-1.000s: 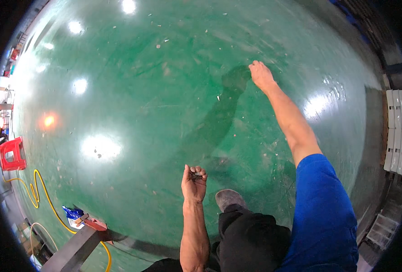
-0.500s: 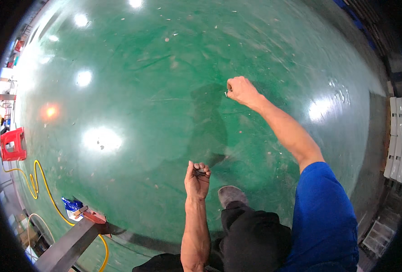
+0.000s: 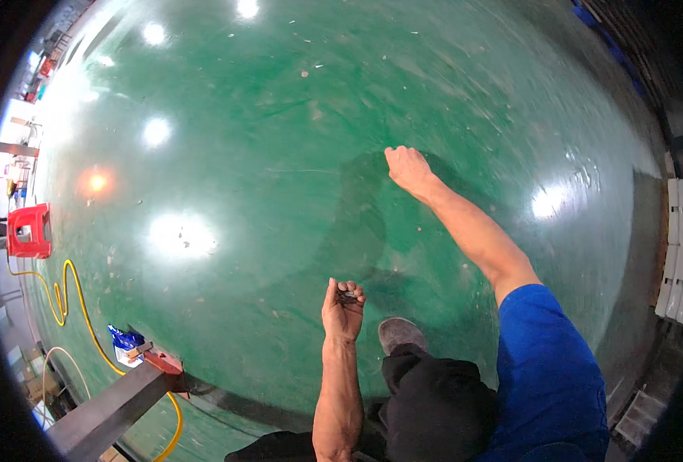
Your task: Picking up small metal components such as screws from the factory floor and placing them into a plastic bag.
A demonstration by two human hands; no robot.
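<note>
Small dark scraps point(image 3: 348, 297) are lying in the left hand point(image 3: 343, 314), whose fingers are curling loosely over them, palm facing up; the view is not showing clearly what they are. The right hand point(image 3: 409, 168) is hovering farther out over the green floor point(image 3: 241, 138), its fingers bunching close together; whether they are pinching anything, or touching the floor, I am not able to tell. Below the left hand's right side, a grey shoe point(image 3: 401, 335) is standing on the floor, with black trousers point(image 3: 441, 404) showing behind it. A blue sleeve point(image 3: 549, 369) is covering the right upper arm. At lower left, a metal beam point(image 3: 114, 404) is jutting in beside a yellow hose point(image 3: 82, 312). A red plastic stool point(image 3: 30, 231) is standing near the left edge; white panels point(image 3: 679, 250) are lining the right.
</note>
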